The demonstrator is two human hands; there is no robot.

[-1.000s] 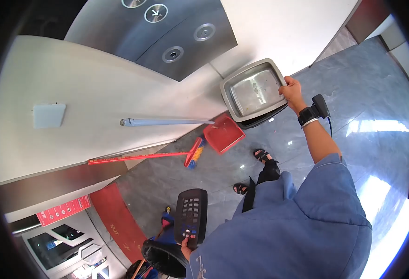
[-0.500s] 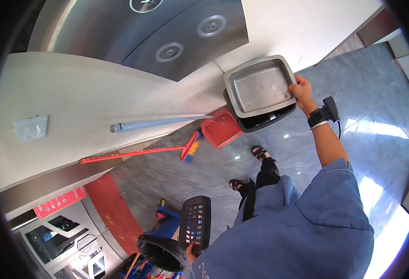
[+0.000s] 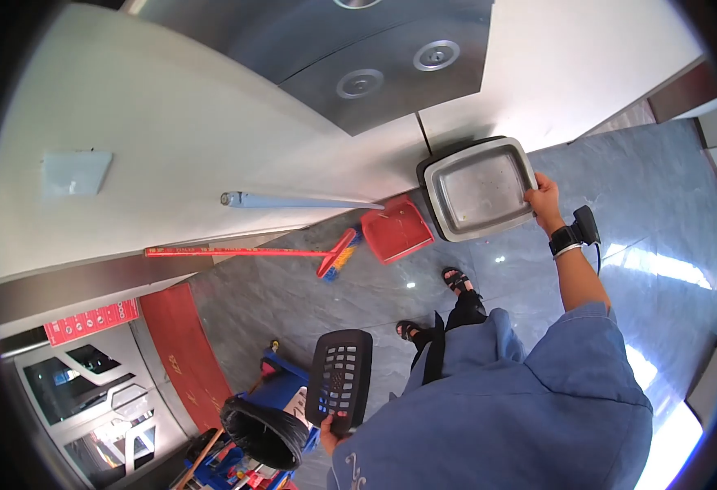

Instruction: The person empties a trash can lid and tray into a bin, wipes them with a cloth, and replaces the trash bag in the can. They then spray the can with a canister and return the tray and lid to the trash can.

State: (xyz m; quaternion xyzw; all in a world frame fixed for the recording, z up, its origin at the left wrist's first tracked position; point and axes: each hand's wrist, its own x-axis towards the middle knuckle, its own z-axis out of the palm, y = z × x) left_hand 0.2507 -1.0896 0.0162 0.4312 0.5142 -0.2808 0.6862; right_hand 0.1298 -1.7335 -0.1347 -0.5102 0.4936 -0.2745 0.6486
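Observation:
My right hand (image 3: 544, 202) grips the right rim of a shallow metal tray (image 3: 482, 186), thumb over the edge. The tray covers most of a black bin (image 3: 425, 175) against the wall; only the bin's dark edge shows at the left and top. My left hand (image 3: 330, 434) is closed on the lower end of a black slotted lid (image 3: 361, 359), held out beside my body. A red dustpan (image 3: 397, 230) with a long pale blue handle (image 3: 293, 201) stands just left of the bin.
A red-handled broom (image 3: 244, 252) with blue and yellow bristles leans at the wall. Nearer me, a black-lined trash bin (image 3: 264, 433) sits by a blue cart (image 3: 281, 390) loaded with cleaning gear. A steel panel (image 3: 391, 73) is on the wall above the tray.
The tray has lowered onto the black bin, whose open front gap is now covered. My left hand still has the slotted lid, nearly in place. The view has shifted a little.

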